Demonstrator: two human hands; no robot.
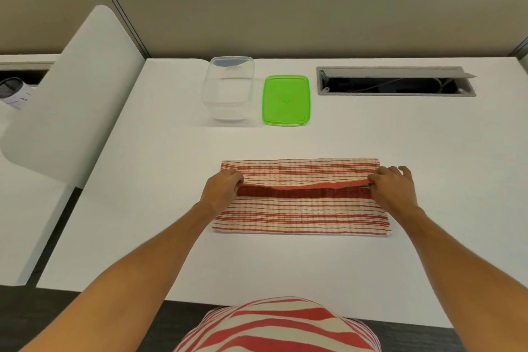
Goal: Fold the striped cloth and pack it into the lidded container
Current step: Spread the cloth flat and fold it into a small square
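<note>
The cloth (300, 214) lies flat on the table (428, 151), near the front edge, as a wide band with its stripes running left to right. It looks already folded at least once, judging by its long narrow shape and the doubled far part. The far layer is lifted slightly along its near edge, showing a darker red strip beneath.

The left hand (221, 187) pinches that raised edge at the cloth's left end, fingers closed on the fabric. The right hand (393, 187) does the same at the right end, thumb and fingers closed on the edge, with one or two fingers loose above.

So the folding seems to be in mid-course: the band is still much wider than the container (228, 88), and more folds across its length are probably needed.

The container stands open and empty well beyond the cloth, toward the back of the table. Its green lid (286, 99) lies flat just beside it on the right. Packing and closing are not yet begun.
</note>
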